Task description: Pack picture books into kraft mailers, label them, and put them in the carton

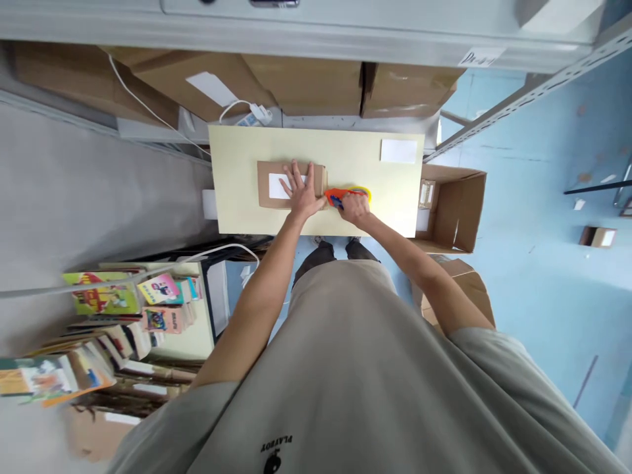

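Left hand (302, 193) pressed flat, fingers spread, on cardboard parcel (291, 185) mid-table (237, 217). Right hand (353, 209) gripping tape dispenser (345, 195) at parcel's right end. Best: keep parcel pinned, pull tape straight along seam.

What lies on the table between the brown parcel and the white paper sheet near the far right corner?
In the head view, only bare table lies between the brown parcel and the white sheet.

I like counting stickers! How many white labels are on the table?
2: one on the cardboard package under the left hand, one loose label at the table's far right corner. Others may be hidden.
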A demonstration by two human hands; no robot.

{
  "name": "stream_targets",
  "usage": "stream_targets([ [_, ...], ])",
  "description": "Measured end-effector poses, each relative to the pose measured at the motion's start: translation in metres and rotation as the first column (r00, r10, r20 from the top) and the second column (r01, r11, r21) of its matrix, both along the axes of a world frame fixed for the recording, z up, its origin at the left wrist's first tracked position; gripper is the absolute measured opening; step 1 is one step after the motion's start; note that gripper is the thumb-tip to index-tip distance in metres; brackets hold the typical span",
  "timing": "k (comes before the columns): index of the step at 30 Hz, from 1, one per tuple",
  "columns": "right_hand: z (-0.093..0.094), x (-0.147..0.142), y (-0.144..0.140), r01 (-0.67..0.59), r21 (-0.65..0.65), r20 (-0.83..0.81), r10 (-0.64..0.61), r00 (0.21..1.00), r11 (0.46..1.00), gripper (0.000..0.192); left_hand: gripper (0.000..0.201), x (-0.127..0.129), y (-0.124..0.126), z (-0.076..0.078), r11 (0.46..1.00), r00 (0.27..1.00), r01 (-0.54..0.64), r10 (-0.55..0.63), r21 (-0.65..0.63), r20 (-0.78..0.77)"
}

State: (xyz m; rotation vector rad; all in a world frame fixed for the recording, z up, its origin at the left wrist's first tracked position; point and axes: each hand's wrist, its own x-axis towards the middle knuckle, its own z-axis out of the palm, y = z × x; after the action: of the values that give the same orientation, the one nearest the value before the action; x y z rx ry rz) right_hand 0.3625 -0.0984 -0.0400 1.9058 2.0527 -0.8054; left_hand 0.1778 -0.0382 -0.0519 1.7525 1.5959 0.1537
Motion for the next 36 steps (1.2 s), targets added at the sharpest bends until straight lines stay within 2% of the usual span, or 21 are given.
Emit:
stream_targets([
  [2, 0.009, 0.000, 0.012, 0.093, -0.055, 0.074, -0.089, 0.993, 0.994, 0.051, 0.128, 0.002, 0.000, 0.005, 1.000, 1.000, 0.007, -0.008, -0.011, -0.012],
  [4, 0.026, 0.006, 0.023, 0.162, -0.058, 0.123, -0.154, 0.980, 0.985, 0.049, 0.132, 0.003, -0.001, 0.014, 0.999, 1.000, 0.015, -0.016, -0.035, -0.016],
  [6, 0.053, 0.015, 0.030, 0.193, -0.002, 0.123, -0.191, 0.974, 0.981, 0.050, 0.135, 0.002, -0.001, 0.029, 0.998, 1.000, 0.014, -0.015, -0.061, -0.025],
  [8, 0.088, 0.024, 0.032, 0.239, 0.066, 0.093, -0.244, 0.965, 0.969, 0.055, 0.129, 0.003, -0.004, 0.051, 0.999, 1.000, 0.011, -0.012, -0.045, -0.021],
  [10, 0.125, 0.031, 0.034, 0.311, 0.125, 0.037, -0.317, 0.948, 0.942, 0.057, 0.118, 0.009, -0.007, 0.078, 0.994, 0.999, 0.037, -0.040, 0.099, 0.028],
  [13, 0.178, 0.037, 0.047, 0.370, 0.283, -0.011, -0.383, 0.924, 0.885, 0.060, 0.105, 0.034, -0.003, 0.124, 0.914, 0.974, 0.157, -0.206, 0.374, 0.096],
  [15, 0.210, 0.044, 0.070, 0.364, 0.418, -0.024, -0.390, 0.921, 0.832, 0.062, 0.099, 0.059, 0.014, 0.156, 0.841, 0.946, 0.200, -0.299, 0.503, 0.125],
  [18, 0.251, 0.060, 0.120, 0.320, 0.580, -0.031, -0.373, 0.927, 0.749, 0.062, 0.098, 0.097, 0.062, 0.196, 0.752, 0.938, 0.148, -0.312, 0.642, 0.150],
  [20, 0.269, 0.075, 0.157, 0.286, 0.629, -0.032, -0.344, 0.938, 0.722, 0.058, 0.100, 0.118, 0.097, 0.212, 0.706, 0.934, 0.131, -0.323, 0.696, 0.151],
  [22, 0.275, 0.090, 0.190, 0.245, 0.636, -0.020, -0.302, 0.953, 0.732, 0.050, 0.101, 0.133, 0.123, 0.220, 0.679, 0.932, 0.144, -0.338, 0.720, 0.132],
  [25, 0.263, 0.107, 0.228, 0.179, 0.606, 0.017, -0.237, 0.971, 0.775, 0.045, 0.100, 0.143, 0.135, 0.215, 0.656, 0.921, 0.182, -0.375, 0.733, 0.107],
  [28, 0.242, 0.119, 0.252, 0.123, 0.575, 0.043, -0.180, 0.983, 0.809, 0.051, 0.097, 0.139, 0.118, 0.195, 0.659, 0.914, 0.196, -0.391, 0.726, 0.108],
  [30, 0.234, 0.124, 0.260, 0.104, 0.601, 0.040, -0.160, 0.986, 0.792, 0.066, 0.094, 0.130, 0.101, 0.175, 0.690, 0.918, 0.202, -0.381, 0.695, 0.111],
  [31, 0.232, 0.125, 0.260, 0.103, 0.634, 0.030, -0.158, 0.987, 0.766, 0.075, 0.094, 0.122, 0.092, 0.164, 0.715, 0.922, 0.204, -0.369, 0.669, 0.114],
  [33, 0.230, 0.123, 0.252, 0.118, 0.725, 0.000, -0.172, 0.985, 0.678, 0.088, 0.092, 0.099, 0.076, 0.137, 0.777, 0.938, 0.188, -0.323, 0.600, 0.124],
  [35, 0.219, 0.114, 0.229, 0.155, 0.805, -0.045, -0.201, 0.978, 0.573, 0.093, 0.089, 0.064, 0.060, 0.107, 0.851, 0.965, 0.127, -0.225, 0.510, 0.136],
  [36, 0.207, 0.108, 0.210, 0.180, 0.824, -0.076, -0.210, 0.975, 0.537, 0.093, 0.088, 0.042, 0.051, 0.091, 0.887, 0.980, 0.071, -0.148, 0.457, 0.136],
])
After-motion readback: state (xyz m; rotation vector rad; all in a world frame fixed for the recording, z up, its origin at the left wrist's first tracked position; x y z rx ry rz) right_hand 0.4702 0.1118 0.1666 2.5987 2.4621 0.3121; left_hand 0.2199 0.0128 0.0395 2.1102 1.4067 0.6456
